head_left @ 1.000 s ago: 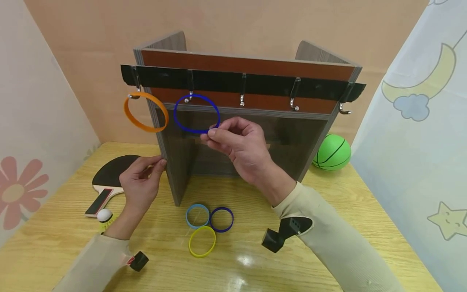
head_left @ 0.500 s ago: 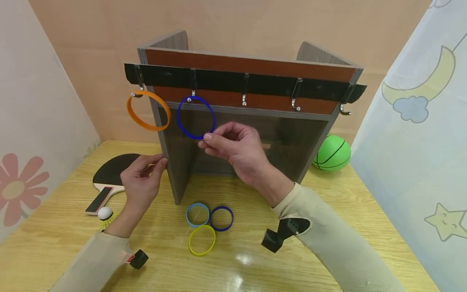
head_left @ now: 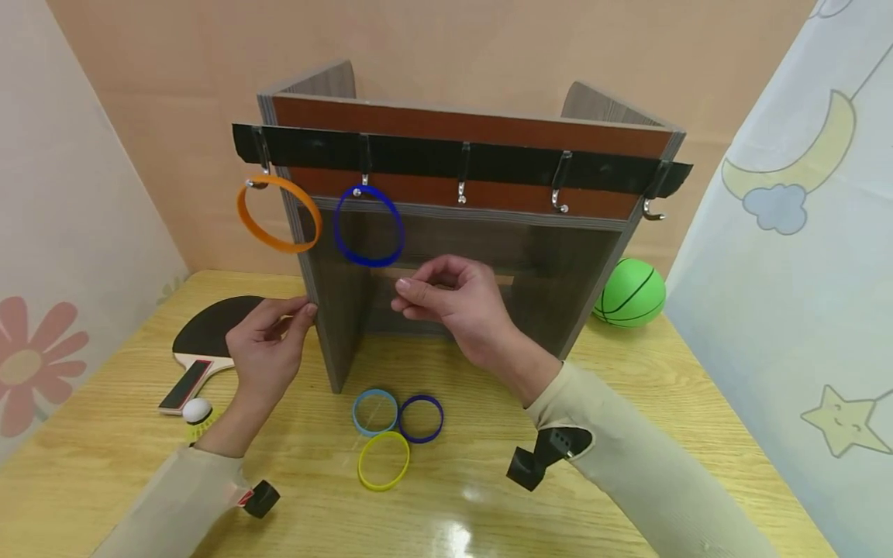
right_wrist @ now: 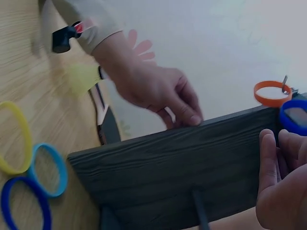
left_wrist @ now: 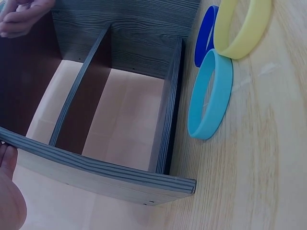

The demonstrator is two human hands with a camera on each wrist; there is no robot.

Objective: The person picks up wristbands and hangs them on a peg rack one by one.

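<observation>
A blue wristband (head_left: 370,262) hangs on the second hook from the left. Just below and right of it, my right hand (head_left: 456,306) is held apart from the band, its fingers loosely bent with nothing between them. An orange wristband (head_left: 315,225) hangs on the leftmost hook. My left hand (head_left: 268,341) holds the front edge of the left side panel of the grey wooden shelf (head_left: 331,341), thumb and fingers at the edge. Light blue (left_wrist: 218,105), yellow (head_left: 360,469) and dark blue (head_left: 442,418) wristbands lie on the table in front of the shelf.
A black strip (head_left: 412,155) with several metal hooks runs across the shelf's top. A table tennis bat (head_left: 216,329) and a shuttlecock (head_left: 198,411) lie at the left, near the left forearm. A green ball (head_left: 631,294) sits behind the shelf's right side.
My right hand has let go of the blue wristband, which now hangs from the second hook. The hand has drawn slightly down and away. My left hand stays at the shelf's edge.
</observation>
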